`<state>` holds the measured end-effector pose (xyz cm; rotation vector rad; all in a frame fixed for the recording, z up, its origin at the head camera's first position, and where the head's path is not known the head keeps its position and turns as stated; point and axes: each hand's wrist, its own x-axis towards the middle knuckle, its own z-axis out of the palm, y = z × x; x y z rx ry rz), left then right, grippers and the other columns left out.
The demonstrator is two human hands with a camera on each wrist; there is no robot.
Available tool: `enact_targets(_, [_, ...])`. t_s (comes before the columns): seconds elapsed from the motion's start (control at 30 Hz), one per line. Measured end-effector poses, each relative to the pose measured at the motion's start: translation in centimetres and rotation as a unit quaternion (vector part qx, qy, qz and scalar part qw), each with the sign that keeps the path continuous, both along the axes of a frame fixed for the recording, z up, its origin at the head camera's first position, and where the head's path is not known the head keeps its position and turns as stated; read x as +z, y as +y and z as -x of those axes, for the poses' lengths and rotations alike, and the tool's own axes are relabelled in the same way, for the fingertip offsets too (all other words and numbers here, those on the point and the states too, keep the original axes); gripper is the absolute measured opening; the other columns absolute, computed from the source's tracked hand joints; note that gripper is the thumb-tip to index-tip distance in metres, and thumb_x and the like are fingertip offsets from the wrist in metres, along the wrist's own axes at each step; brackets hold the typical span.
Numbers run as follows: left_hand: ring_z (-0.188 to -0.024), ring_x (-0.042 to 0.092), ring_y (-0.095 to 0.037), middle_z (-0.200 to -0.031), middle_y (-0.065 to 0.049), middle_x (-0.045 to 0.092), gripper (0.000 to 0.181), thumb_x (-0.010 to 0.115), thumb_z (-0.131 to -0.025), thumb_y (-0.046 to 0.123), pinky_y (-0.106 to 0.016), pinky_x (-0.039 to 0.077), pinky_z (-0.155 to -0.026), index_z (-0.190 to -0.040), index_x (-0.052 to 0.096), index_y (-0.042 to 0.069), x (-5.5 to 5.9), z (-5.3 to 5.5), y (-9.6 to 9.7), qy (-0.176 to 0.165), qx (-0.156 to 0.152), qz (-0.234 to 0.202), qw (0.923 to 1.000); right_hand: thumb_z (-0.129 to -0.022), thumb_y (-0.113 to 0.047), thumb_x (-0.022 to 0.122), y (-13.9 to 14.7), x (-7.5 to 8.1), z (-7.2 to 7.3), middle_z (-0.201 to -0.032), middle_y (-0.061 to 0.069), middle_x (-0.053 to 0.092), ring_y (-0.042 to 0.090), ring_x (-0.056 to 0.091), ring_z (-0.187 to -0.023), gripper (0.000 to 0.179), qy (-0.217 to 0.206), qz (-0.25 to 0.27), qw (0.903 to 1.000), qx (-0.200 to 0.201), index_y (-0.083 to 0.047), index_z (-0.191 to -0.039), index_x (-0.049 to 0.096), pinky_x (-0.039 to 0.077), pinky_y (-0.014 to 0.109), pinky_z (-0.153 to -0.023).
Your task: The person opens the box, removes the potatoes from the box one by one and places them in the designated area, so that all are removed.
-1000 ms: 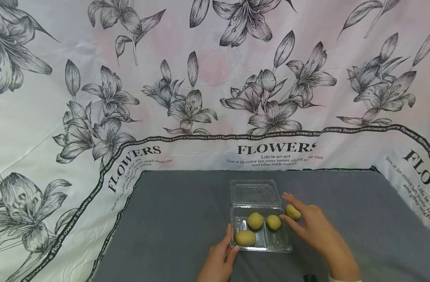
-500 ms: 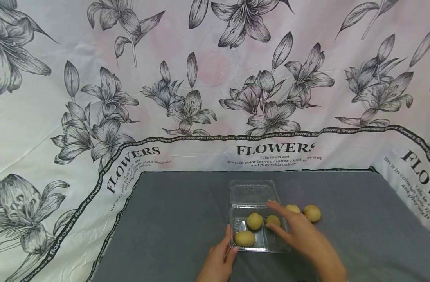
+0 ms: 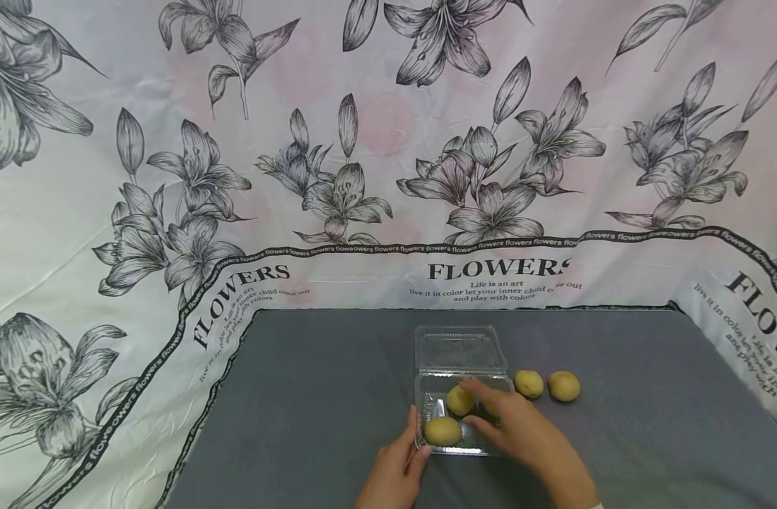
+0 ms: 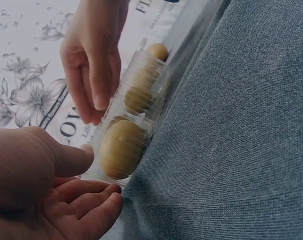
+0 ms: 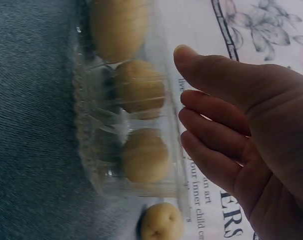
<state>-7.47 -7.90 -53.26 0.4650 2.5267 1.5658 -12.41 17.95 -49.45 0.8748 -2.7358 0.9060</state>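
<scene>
A clear plastic clamshell container [image 3: 430,382] lies with its lid folded back. Inside are a larger potato [image 3: 443,430] at front left, a second potato [image 3: 459,401] behind it and, partly hidden by my right hand, a third potato [image 5: 145,156]. My left hand [image 3: 392,466] holds the container's front left corner, thumb at the front edge and fingers along the side. Above the container hovers my right hand [image 3: 522,428], thumb and fingers apart around nothing, its fingertips near the second potato. In the right wrist view a gap shows between those fingers and the container wall.
Two more potatoes lie on the grey table [image 3: 324,396] to the right of the container, one potato [image 3: 529,384] near its edge and another potato [image 3: 564,386] farther right. A white flower-printed cloth [image 3: 363,276] hangs behind the table.
My right hand has moved left from beside the potatoes on the table to above the container, uncovering those two potatoes. The left hand and the container stay in place.
</scene>
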Motion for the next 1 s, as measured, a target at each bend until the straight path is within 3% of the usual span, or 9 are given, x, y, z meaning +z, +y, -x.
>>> enact_targets(0.13, [-0.054,0.033,0.002,-0.067,0.016,0.039,0.069,0.063,-0.109,0.025,-0.021,0.042,-0.062,-0.163,0.032,-0.002,-0.9,0.3,-0.1,0.030,-0.006,-0.012,0.9995,-0.095,-0.019,0.081,-0.2,-0.4,0.2,-0.141,0.017,0.068,0.034,0.073,-0.114,0.054,-0.010,-0.016,0.9998,-0.007,-0.002,-0.144,0.062,0.062,0.048,-0.092])
enact_targets(0.23, [-0.054,0.033,0.003,-0.068,0.018,0.039,0.070,0.061,-0.110,0.032,-0.019,0.041,-0.058,-0.166,0.031,0.004,-3.5,0.9,-0.3,0.046,-0.006,-0.007,0.9989,-0.095,-0.018,0.082,-0.3,-0.6,0.3,-0.142,0.017,0.067,0.034,0.073,-0.114,0.055,-0.019,-0.027,0.9993,-0.016,-0.004,-0.144,0.062,0.061,0.049,-0.093])
enact_targets(0.37, [-0.057,0.038,0.005,-0.068,0.021,0.039,0.072,0.058,-0.110,0.042,-0.019,0.047,-0.069,-0.170,0.026,0.021,-7.1,1.9,-0.6,0.049,-0.001,0.022,0.9986,-0.093,-0.018,0.084,-0.5,-0.7,0.5,-0.137,0.017,0.070,0.034,0.073,-0.112,0.054,-0.008,-0.029,0.9994,-0.019,-0.004,-0.141,0.064,0.061,0.049,-0.092])
enact_targets(0.47, [-0.060,0.043,0.004,-0.068,0.022,0.040,0.073,0.058,-0.109,0.045,-0.023,0.049,-0.077,-0.170,0.023,0.025,-8.4,2.4,-0.7,0.051,-0.002,0.034,0.9981,-0.092,-0.019,0.084,-0.6,-0.8,0.6,-0.131,0.015,0.073,0.033,0.075,-0.109,0.052,-0.003,-0.031,0.9993,-0.020,-0.005,-0.139,0.066,0.062,0.047,-0.090])
enact_targets(0.67, [-0.074,0.054,0.003,-0.070,0.022,0.041,0.073,0.059,-0.109,0.045,-0.024,0.052,-0.085,-0.170,0.024,0.024,-8.4,2.5,-0.6,0.050,0.005,0.043,0.9978,-0.091,-0.018,0.085,-0.9,-1.2,1.0,-0.124,0.010,0.076,0.027,0.076,-0.102,0.051,0.001,-0.038,0.9991,-0.021,-0.006,-0.137,0.066,0.063,0.044,-0.087])
enact_targets(0.77, [-0.066,0.049,0.003,-0.069,0.022,0.039,0.072,0.058,-0.110,0.043,-0.021,0.051,-0.077,-0.170,0.026,0.020,-7.7,2.3,-0.5,0.056,0.003,0.036,0.9978,-0.090,-0.016,0.086,-1.0,-1.3,1.1,-0.115,0.008,0.078,0.025,0.077,-0.095,0.051,0.009,-0.042,0.9988,-0.021,-0.005,-0.135,0.067,0.063,0.042,-0.082])
enact_targets(0.83, [-0.070,0.052,0.003,-0.070,0.019,0.041,0.071,0.058,-0.110,0.040,-0.022,0.051,-0.075,-0.169,0.027,0.015,-7.2,2.1,-0.5,0.071,-0.003,0.027,0.9971,-0.089,-0.016,0.087,-1.1,-1.3,1.1,-0.109,0.006,0.079,0.023,0.076,-0.091,0.051,0.007,-0.044,0.9988,-0.021,-0.005,-0.134,0.067,0.063,0.041,-0.079])
enact_targets(0.93, [-0.088,0.062,0.002,-0.082,0.013,0.062,0.070,0.057,-0.111,0.039,-0.026,0.058,-0.082,-0.169,0.028,0.013,-7.1,2.0,-0.5,0.082,-0.004,0.023,0.9963,-0.089,-0.015,0.087,-1.3,-1.2,1.1,-0.105,0.006,0.079,0.023,0.076,-0.089,0.050,0.002,-0.049,0.9986,-0.023,-0.005,-0.134,0.068,0.062,0.041,-0.077])
enact_targets(1.0, [-0.111,0.063,-0.003,-0.109,0.004,0.076,0.070,0.057,-0.111,0.039,-0.034,0.057,-0.098,-0.169,0.027,0.014,-7.4,2.0,-0.5,0.085,0.002,0.032,0.9959,-0.088,-0.014,0.087,-1.5,-1.2,1.1,-0.106,0.007,0.079,0.023,0.076,-0.090,0.050,-0.001,-0.053,0.9984,-0.021,-0.004,-0.134,0.068,0.063,0.042,-0.078])
